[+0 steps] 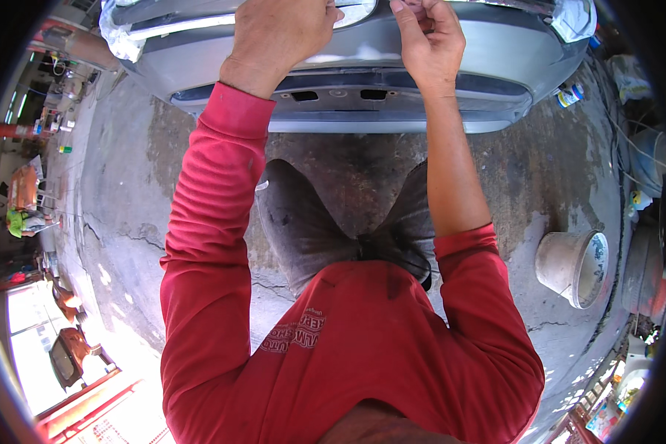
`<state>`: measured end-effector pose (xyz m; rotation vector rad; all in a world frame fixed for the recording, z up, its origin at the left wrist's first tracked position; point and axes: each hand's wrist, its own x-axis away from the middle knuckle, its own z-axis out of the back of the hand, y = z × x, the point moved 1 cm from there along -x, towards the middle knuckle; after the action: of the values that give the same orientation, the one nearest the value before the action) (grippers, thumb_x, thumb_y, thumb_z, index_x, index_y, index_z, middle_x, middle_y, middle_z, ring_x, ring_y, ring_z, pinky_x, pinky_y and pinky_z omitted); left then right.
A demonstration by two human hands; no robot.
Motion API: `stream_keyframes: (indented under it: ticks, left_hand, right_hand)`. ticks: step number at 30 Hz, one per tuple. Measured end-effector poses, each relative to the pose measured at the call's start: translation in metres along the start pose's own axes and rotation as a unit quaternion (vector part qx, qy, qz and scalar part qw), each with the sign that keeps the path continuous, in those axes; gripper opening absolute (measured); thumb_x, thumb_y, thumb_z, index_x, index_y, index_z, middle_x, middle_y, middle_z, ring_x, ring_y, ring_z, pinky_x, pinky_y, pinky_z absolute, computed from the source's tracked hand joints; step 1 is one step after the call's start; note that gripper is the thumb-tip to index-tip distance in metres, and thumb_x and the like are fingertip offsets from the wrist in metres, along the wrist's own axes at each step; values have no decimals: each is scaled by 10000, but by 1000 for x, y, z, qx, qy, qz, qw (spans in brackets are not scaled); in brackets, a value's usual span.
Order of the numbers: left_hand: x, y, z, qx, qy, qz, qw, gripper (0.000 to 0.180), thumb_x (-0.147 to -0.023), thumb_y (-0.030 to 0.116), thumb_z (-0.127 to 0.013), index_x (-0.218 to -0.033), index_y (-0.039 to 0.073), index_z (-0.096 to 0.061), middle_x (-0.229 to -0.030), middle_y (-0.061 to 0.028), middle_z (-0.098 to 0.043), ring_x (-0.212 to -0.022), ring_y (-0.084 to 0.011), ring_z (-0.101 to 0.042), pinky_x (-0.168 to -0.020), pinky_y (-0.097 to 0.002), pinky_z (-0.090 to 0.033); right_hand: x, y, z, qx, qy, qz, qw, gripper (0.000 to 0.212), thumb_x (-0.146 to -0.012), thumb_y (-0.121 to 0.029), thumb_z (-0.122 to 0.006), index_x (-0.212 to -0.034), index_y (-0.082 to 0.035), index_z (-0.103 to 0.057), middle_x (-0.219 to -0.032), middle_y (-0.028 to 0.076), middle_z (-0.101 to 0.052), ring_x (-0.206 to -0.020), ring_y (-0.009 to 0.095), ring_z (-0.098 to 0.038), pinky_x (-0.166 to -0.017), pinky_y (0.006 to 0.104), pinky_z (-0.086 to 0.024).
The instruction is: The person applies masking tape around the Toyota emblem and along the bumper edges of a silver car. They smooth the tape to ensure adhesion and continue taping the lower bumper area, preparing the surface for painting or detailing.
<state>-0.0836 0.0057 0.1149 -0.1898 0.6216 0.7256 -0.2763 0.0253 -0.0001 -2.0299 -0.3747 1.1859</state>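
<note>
At the top edge, both of my hands are raised against the rear of a grey car (488,63). My left hand (285,33) shows its back, with the fingers curled closed beside a pale strip across the car's tail. My right hand (433,44) is closed too, its thumb up and its fingers bent inward near the middle of the tail. What either hand grips is too small or cut off by the frame. Crumpled whitish masking film (573,21) covers the car's right corner, and similar film (120,33) covers the left one. The bumper (337,122) lies below my hands.
On the concrete floor (126,192), a dirty white bucket (570,268) lies tipped to my right. A white and blue can (570,95) is near the car's right corner. Cables and containers line the right side. Far left, a person in bright green (26,222) is near a bench.
</note>
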Motion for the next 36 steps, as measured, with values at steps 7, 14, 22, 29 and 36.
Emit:
stream_keyframes:
  ticks: [7, 14, 22, 29, 36]
  left_hand:
    - [-8, 5, -6, -19, -5, 11, 1000, 163, -876, 197, -767, -826, 42, -766, -914, -193, -750, -925, -405, -735, -805, -519, -589]
    - [-11, 8, -12, -41, 5, 17, 999, 175, -869, 209, -773, -813, 43, -768, -902, -193, -755, -921, -403, -739, -793, -521, -593]
    - [-11, 9, -12, -39, 17, 8, 999, 170, -861, 210, -771, -813, 47, -763, -904, -187, -752, -911, -400, -739, -791, -523, -593]
    - [-9, 6, -16, -49, 29, -11, 998, 162, -867, 191, -747, -820, 36, -747, -867, -190, -734, -905, -412, -730, -786, -535, -588]
    - [16, -18, 9, 328, -23, 133, 935, 166, -923, 156, -817, -992, 8, -788, -898, -123, -766, -755, -276, -727, -678, -376, -571]
  right_hand:
    - [3, 2, -5, 20, 2, 56, 998, 130, -973, 10, -779, -1026, -42, -673, -905, -45, -584, -787, 33, -524, -685, 196, -445]
    - [4, -11, -6, 97, -8, 73, 993, 160, -945, 1, -809, -995, -23, -659, -931, -19, -585, -813, 58, -539, -708, 223, -466]
    - [6, -15, -16, 210, 38, 153, 965, 296, -839, -89, -904, -947, -24, -637, -895, 88, -605, -813, 225, -599, -746, 343, -515]
    - [6, -9, -25, 295, 81, 211, 928, 311, -819, -118, -914, -949, -52, -639, -861, 111, -593, -768, 298, -586, -702, 412, -493]
    - [5, -6, -25, 306, 74, 245, 917, 279, -845, -79, -882, -935, -49, -619, -875, 116, -570, -770, 299, -565, -693, 409, -471]
